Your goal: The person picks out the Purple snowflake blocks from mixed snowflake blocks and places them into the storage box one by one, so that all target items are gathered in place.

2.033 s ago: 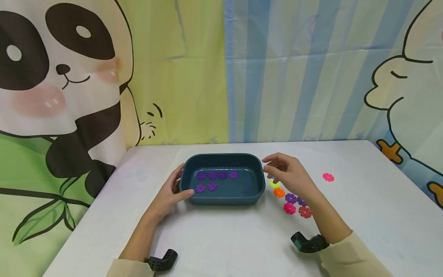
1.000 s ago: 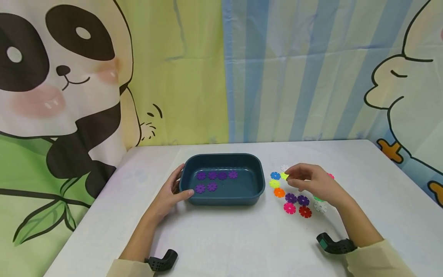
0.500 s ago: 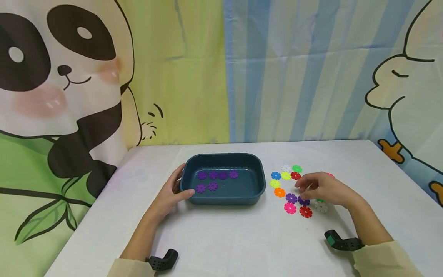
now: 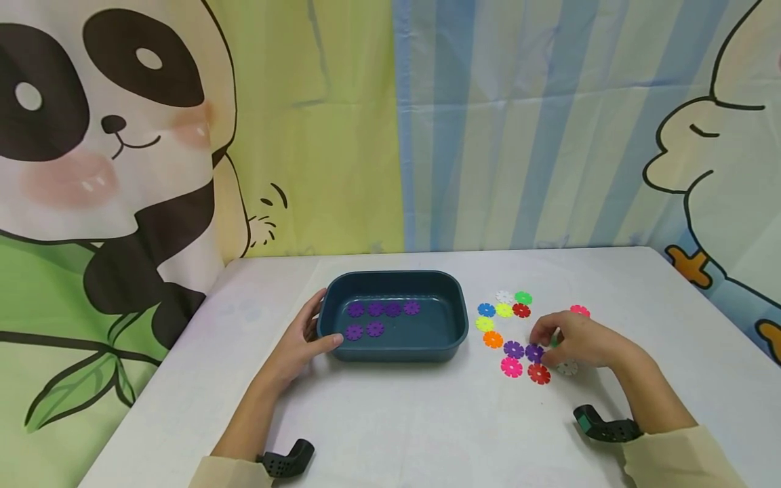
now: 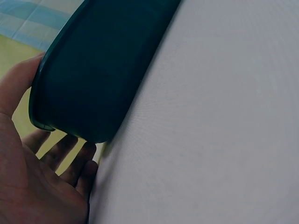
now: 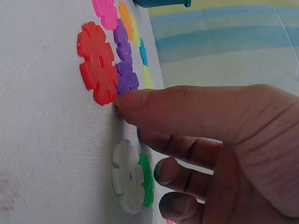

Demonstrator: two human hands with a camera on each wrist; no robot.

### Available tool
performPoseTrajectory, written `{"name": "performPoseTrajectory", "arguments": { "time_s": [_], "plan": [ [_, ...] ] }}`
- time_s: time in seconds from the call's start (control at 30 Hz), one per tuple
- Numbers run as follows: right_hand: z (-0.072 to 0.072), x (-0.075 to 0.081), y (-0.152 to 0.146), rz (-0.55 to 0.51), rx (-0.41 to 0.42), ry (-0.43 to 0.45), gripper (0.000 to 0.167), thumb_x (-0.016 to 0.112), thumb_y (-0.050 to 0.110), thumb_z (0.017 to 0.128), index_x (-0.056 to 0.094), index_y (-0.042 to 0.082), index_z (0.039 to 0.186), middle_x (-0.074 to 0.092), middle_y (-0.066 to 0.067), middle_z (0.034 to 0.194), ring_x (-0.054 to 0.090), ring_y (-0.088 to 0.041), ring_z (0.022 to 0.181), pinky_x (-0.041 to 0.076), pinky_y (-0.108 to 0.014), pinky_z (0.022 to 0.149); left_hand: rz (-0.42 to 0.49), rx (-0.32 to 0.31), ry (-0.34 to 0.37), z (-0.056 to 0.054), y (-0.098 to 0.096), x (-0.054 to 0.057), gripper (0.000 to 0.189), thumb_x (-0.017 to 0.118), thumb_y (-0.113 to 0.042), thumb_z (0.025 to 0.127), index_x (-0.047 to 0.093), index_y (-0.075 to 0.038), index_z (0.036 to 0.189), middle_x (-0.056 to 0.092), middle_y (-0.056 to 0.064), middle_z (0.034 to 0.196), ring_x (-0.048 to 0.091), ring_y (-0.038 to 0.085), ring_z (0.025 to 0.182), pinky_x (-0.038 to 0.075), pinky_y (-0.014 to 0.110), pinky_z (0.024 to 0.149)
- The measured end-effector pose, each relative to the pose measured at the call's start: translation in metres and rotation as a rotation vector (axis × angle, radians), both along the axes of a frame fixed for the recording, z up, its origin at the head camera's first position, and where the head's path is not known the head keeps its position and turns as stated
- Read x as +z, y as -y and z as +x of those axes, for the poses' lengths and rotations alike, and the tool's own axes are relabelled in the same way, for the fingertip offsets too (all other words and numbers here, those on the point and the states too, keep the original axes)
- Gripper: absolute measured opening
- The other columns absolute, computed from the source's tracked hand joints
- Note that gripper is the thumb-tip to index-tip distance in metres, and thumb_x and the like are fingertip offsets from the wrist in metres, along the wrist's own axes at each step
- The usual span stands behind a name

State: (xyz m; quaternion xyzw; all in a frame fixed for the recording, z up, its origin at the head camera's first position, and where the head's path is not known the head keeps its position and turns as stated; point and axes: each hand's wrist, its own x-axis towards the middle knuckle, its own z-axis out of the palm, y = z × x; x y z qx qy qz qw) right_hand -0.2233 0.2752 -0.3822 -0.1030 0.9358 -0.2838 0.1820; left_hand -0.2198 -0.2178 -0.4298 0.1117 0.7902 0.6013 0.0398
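Observation:
My left hand [image 4: 303, 334] holds the left end of a dark teal tray [image 4: 390, 354], thumb on its rim and fingers at the end wall. In the left wrist view the tray [image 5: 93, 79] stands on the cloth. Inside it lie several purple snowflake discs [image 4: 393, 309]. To the right of the tray, my right hand [image 4: 582, 339] is low over loose discs, its thumb and index finger at a purple snowflake disc [image 4: 533, 353]. In the right wrist view the thumb meets the edge of that purple disc [image 6: 126, 78]; the index fingertip is hidden.
Around the right hand lie a red disc [image 4: 539, 373], a pink disc [image 4: 511, 367], a second purple disc [image 4: 514, 349], a white disc [image 4: 567, 367] and an orange disc [image 4: 493, 339]. Yellow, blue and green ones lie farther back. A printed curtain [image 4: 525, 135] hangs behind the table.
The right hand has moved from the tray's right rim, rightward and toward me, down to the purple disc. The left hand and tray have stayed put.

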Motion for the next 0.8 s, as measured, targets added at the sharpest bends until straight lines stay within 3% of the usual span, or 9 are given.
{"name": "performPoseTrajectory", "arguments": {
  "time_s": [0.33, 0.5, 0.8],
  "plan": [
    [0.002, 0.000, -0.003, -0.010, -0.014, -0.031, 0.028, 0.086, 0.013, 0.079, 0.069, 0.012, 0.101, 0.060, -0.004, 0.088, 0.055, -0.022, 0.085, 0.055, -0.030, 0.067, -0.006, 0.006, 0.006, 0.000, 0.000, 0.000, 0.093, 0.076, -0.021, 0.092, 0.020, -0.026, 0.166, 0.033, 0.014, 0.167, 0.035, 0.040, 0.152, 0.021, 0.059, 0.126],
    [0.003, -0.001, -0.009, -0.068, -0.014, 0.007, 0.020, 0.080, 0.014, 0.087, 0.070, 0.013, 0.104, 0.063, -0.005, 0.088, 0.055, -0.022, 0.082, 0.051, -0.029, 0.064, -0.004, 0.003, 0.003, 0.000, -0.001, 0.001, 0.094, 0.076, -0.021, 0.092, 0.019, -0.025, 0.166, 0.032, 0.015, 0.167, 0.034, 0.040, 0.153, 0.021, 0.059, 0.126],
    [0.004, -0.003, -0.010, -0.153, 0.006, 0.017, 0.021, 0.076, 0.018, 0.091, 0.071, 0.010, 0.110, 0.067, -0.004, 0.092, 0.059, -0.022, 0.088, 0.053, -0.030, 0.070, -0.003, 0.003, 0.001, 0.000, 0.000, 0.000, 0.093, 0.076, -0.020, 0.092, 0.019, -0.025, 0.166, 0.032, 0.015, 0.167, 0.034, 0.040, 0.153, 0.021, 0.060, 0.126]
  ]
}}
